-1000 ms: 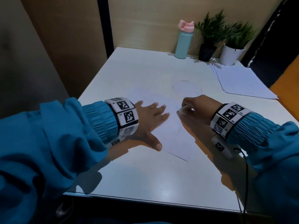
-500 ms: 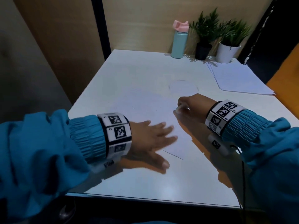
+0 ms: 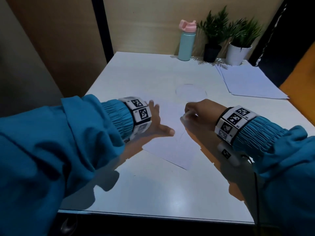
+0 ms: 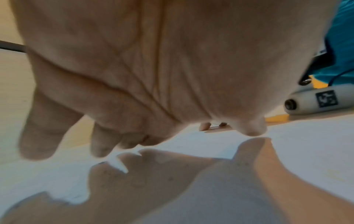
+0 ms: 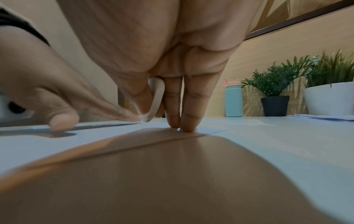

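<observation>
A person in blue sleeves is working at a white worktop [image 3: 153, 193], where a sheet of paper [image 3: 170, 150] with faint pencil lines is lying flat near the front middle. The left hand [image 3: 156, 123] is steadying the sheet's left part. Its fingers [image 4: 40, 136] are straight and spread with the thumb out to the side, the tips down on the paper and the palm arching above it. The right hand [image 3: 199, 111] is pinching a small white eraser [image 5: 156, 98] between the thumb and the nearest fingers, the eraser's lower end touching the paper. Its two outer fingers, pressed together, are resting their tips on the sheet near its edge. Along the far edge, a teal bottle [image 3: 186, 43] and two potted plants [image 3: 213, 40] are standing, and a stack of paper [image 3: 247, 84] is lying well apart from the hands.
</observation>
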The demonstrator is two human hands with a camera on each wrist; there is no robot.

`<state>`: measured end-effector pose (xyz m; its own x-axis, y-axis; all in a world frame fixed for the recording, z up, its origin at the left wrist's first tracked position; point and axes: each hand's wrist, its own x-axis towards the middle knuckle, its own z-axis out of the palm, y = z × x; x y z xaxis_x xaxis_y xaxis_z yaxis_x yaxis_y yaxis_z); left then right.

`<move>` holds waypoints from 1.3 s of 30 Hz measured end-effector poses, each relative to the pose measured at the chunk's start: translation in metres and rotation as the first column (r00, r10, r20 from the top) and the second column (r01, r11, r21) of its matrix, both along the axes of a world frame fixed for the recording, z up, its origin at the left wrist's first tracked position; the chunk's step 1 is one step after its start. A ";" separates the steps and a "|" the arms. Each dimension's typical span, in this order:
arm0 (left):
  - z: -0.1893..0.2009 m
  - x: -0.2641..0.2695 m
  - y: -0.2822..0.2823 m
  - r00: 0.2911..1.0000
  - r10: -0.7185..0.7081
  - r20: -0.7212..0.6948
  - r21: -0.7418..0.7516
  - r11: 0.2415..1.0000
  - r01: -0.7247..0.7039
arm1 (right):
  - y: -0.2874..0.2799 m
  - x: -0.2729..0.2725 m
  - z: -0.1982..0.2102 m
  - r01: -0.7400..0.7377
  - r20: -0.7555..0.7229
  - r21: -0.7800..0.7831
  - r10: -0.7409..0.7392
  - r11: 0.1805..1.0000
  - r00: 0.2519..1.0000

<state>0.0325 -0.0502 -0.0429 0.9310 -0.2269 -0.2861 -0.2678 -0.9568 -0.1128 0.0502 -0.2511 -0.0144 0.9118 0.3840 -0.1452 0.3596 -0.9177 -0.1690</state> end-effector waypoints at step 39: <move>0.021 -0.012 -0.006 0.943 -0.316 -0.106 -0.057 0.949 0.312 | 0.000 0.005 0.008 -0.229 0.061 0.023 0.227 0.973 0.972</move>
<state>0.0206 -0.0565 -0.0221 0.7731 -0.5153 -0.3698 -0.5640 -0.8252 -0.0292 0.0555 -0.2514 -0.0069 0.8063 0.5860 -0.0802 0.5687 -0.8054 -0.1673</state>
